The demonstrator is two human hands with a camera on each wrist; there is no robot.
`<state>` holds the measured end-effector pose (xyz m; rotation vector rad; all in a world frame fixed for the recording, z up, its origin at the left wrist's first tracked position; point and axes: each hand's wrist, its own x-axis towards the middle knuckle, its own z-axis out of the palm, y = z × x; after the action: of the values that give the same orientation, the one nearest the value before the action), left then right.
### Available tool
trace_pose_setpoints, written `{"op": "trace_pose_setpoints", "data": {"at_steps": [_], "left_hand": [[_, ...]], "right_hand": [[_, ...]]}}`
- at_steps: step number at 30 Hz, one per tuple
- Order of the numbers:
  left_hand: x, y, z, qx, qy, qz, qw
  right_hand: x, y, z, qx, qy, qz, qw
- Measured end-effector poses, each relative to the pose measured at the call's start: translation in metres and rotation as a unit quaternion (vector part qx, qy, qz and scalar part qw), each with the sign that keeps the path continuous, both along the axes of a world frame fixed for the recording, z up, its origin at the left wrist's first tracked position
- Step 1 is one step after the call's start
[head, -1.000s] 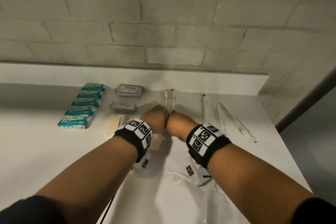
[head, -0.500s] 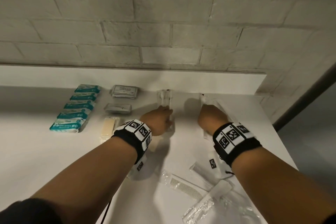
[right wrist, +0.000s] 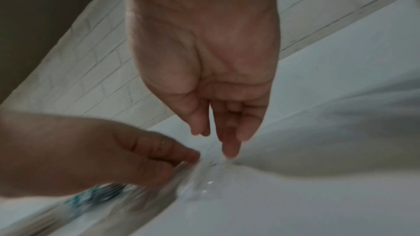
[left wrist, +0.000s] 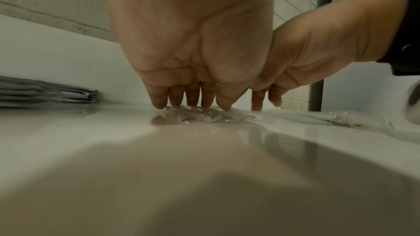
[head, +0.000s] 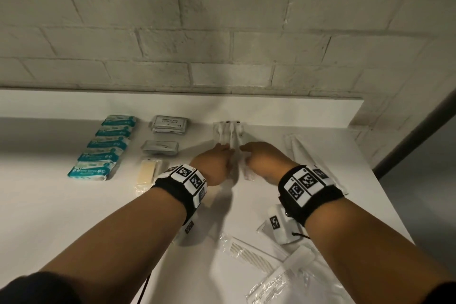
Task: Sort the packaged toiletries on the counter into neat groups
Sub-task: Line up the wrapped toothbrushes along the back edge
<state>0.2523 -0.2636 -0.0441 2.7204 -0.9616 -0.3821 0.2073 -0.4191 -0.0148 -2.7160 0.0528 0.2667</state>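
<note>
A small group of clear-wrapped white toiletries [head: 229,134] lies at the back middle of the white counter [head: 49,205]. My left hand [head: 225,152] and my right hand [head: 245,153] meet over its near end. In the left wrist view the left fingers [left wrist: 193,100] point straight down, tips pressing on the crinkly clear wrappers [left wrist: 200,115]. In the right wrist view, which is blurred, the right fingers [right wrist: 229,146] are straight and touch a clear wrapper [right wrist: 204,175] beside the left hand [right wrist: 113,150]. Neither hand grips anything.
To the left lie a row of teal packets [head: 106,145], two piles of grey sachets [head: 170,124] [head: 160,148] and a wrapped soap bar [head: 147,171]. Long wrapped sticks [head: 299,149] lie at the right. Wrapped combs [head: 250,256] are scattered near the front, close to the right edge.
My right hand swung out to the long wrapped sticks at the right, then came back left beside the left hand. The left hand stayed at the clear-wrapped group.
</note>
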Motion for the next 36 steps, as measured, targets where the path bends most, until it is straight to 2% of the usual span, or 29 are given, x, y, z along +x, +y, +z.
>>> {"op": "trace_pose_setpoints", "data": {"at_steps": [3,4,7,10,12,15,18,20,21,24,26,28,32,36], "left_hand": [[0.0,0.0,-0.004,0.003,-0.044,-0.031,0.999],[-0.003,-0.002,-0.002,-0.01,-0.046,-0.039,0.998],[-0.013,-0.007,0.006,0.019,-0.037,-0.08,0.996],[-0.013,-0.009,0.007,0.051,0.004,-0.075,0.996],[-0.012,-0.009,0.004,0.054,0.004,-0.068,0.996],[-0.012,-0.009,0.003,0.053,0.015,-0.058,0.997],[-0.011,-0.01,0.002,0.051,0.016,-0.06,0.997],[-0.011,-0.009,0.002,0.051,0.011,-0.064,0.997],[-0.011,-0.009,0.002,0.051,0.012,-0.063,0.997],[-0.013,-0.01,0.003,0.049,0.005,-0.065,0.997],[-0.013,-0.01,0.003,0.043,0.005,-0.064,0.997],[-0.012,-0.009,0.002,0.04,0.009,-0.06,0.997],[-0.012,-0.009,0.001,0.04,0.011,-0.061,0.997],[-0.015,-0.009,0.006,0.039,-0.011,-0.077,0.996]], "right_hand": [[-0.01,-0.038,0.008,0.01,-0.068,-0.122,0.99],[-0.013,-0.052,0.01,0.003,-0.068,-0.174,0.982],[-0.026,-0.076,0.015,-0.024,0.019,-0.263,0.964],[-0.032,-0.074,0.009,-0.012,0.087,-0.278,0.957],[-0.031,-0.067,0.004,0.008,0.096,-0.254,0.962],[-0.026,-0.052,0.012,-0.013,0.112,-0.167,0.98],[-0.017,-0.039,0.035,-0.072,0.012,-0.093,0.993],[-0.012,-0.035,0.046,-0.147,-0.074,-0.035,0.986],[-0.011,-0.036,0.048,-0.179,-0.089,0.002,0.98],[-0.015,-0.043,0.04,-0.199,-0.033,0.073,0.977],[-0.021,-0.05,0.033,-0.159,0.03,0.046,0.986],[-0.026,-0.051,0.025,-0.135,0.058,0.012,0.989],[-0.024,-0.047,0.016,-0.129,0.024,-0.059,0.99],[-0.016,-0.042,0.009,-0.148,0.026,-0.059,0.987]]}}
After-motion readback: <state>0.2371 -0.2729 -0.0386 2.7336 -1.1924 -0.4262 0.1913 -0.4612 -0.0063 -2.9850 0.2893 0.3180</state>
